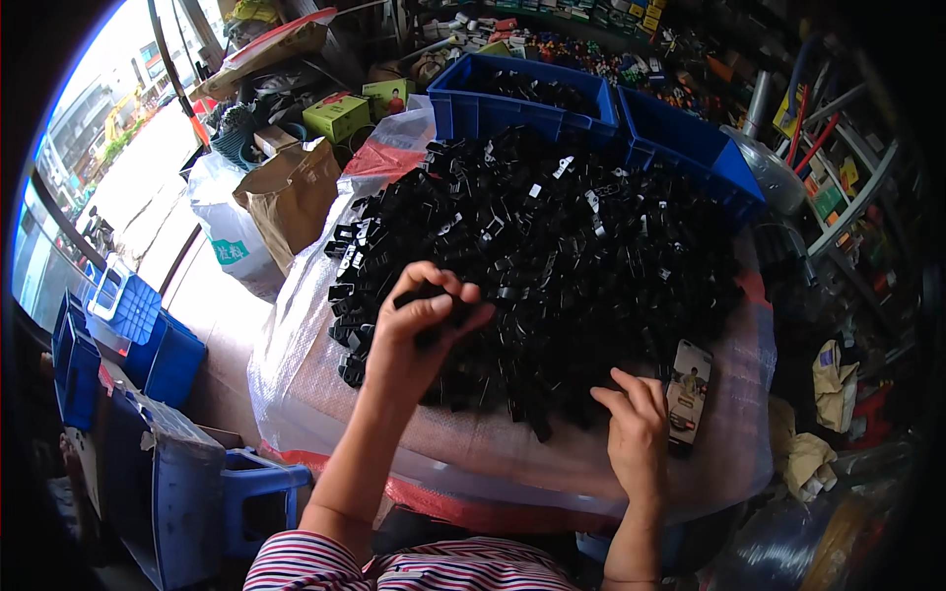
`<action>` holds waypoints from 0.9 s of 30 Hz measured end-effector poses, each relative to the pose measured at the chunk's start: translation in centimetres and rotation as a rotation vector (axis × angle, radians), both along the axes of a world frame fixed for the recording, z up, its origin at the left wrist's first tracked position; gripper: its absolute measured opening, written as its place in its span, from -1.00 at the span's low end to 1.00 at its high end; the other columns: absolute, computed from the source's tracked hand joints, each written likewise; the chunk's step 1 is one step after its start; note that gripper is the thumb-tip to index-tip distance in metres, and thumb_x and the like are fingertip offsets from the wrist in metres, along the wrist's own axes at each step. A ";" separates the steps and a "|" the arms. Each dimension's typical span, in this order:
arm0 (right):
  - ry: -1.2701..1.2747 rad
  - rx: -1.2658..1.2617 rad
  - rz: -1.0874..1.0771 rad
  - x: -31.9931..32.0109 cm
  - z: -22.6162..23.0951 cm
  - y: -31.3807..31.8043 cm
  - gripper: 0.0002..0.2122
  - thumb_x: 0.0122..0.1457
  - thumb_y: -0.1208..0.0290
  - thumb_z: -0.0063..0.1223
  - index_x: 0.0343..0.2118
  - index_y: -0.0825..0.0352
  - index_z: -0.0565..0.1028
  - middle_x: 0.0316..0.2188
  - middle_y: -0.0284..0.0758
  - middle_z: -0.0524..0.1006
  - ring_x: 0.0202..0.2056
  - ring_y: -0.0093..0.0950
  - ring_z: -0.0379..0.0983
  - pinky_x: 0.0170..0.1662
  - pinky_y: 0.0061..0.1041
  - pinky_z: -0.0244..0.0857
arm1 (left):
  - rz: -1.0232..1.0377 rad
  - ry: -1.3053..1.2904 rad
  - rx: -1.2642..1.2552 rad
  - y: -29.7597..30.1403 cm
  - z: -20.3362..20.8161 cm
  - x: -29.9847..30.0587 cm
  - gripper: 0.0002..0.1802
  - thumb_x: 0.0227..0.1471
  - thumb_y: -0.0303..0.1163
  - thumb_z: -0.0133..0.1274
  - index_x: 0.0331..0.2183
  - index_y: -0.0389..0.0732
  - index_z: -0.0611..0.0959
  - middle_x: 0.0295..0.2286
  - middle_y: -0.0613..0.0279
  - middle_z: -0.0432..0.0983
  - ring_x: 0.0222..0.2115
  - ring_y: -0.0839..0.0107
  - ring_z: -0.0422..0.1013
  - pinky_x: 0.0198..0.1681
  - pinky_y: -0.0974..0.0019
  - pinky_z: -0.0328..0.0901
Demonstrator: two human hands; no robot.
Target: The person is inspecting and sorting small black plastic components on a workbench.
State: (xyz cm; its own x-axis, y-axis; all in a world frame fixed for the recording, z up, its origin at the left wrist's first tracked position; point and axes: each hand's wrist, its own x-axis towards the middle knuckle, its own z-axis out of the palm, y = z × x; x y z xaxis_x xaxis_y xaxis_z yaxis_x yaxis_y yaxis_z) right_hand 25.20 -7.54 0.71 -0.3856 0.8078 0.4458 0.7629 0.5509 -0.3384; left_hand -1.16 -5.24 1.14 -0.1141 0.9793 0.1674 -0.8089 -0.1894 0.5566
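Observation:
A large heap of small black plastic parts (552,236) with glints of metal covers most of the table in front of me. Over its near left side, my left hand (426,320) is raised with its fingers curled round a black plastic part (430,295), mostly hidden in the grip. My right hand (636,428) hovers at the heap's near right edge, fingers bent but apart, and nothing shows in it. Just right of that hand lies a phone (689,394), its screen lit.
Two blue crates (532,123) (690,163) stand behind the heap; the left one holds more black parts. A woven plastic sheet (296,369) covers the table. To the left are a brown paper bag (291,197), a white sack (225,222) and a blue stool (261,483).

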 end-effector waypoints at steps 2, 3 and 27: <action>0.030 -0.106 0.095 1.6 -1.5 0.4 -0.72 -0.09 0.76 -0.08 -0.29 0.39 0.54 -0.26 -0.19 0.47 -0.25 -0.26 0.37 -0.21 -0.39 0.30 | 0.166 0.411 -0.107 4.0 1.6 -3.9 -0.73 -0.16 -0.64 0.05 -0.31 -0.19 0.49 -0.37 0.30 0.40 -0.32 0.44 0.40 -0.18 0.30 0.36; 0.058 -0.142 0.113 1.1 -1.4 0.1 -0.73 -0.09 0.75 -0.06 -0.29 0.39 0.53 -0.31 -0.20 0.46 -0.27 -0.26 0.37 -0.21 -0.38 0.29 | 0.400 0.874 -0.071 6.6 1.7 -5.6 -0.74 -0.20 -0.59 0.11 -0.33 -0.23 0.55 -0.39 0.26 0.46 -0.36 0.44 0.43 -0.28 0.36 0.35; 0.808 -0.366 0.284 -4.5 0.8 -0.4 -0.70 0.11 0.50 0.09 -0.16 0.41 0.26 -0.18 -0.16 0.44 -0.25 -0.58 0.38 -0.14 -0.62 0.30 | 0.170 1.530 0.395 -2.4 1.7 4.9 -0.52 -0.27 -0.43 0.23 -0.23 -0.22 0.42 -0.40 0.13 0.45 -0.39 0.15 0.42 -0.34 0.22 0.33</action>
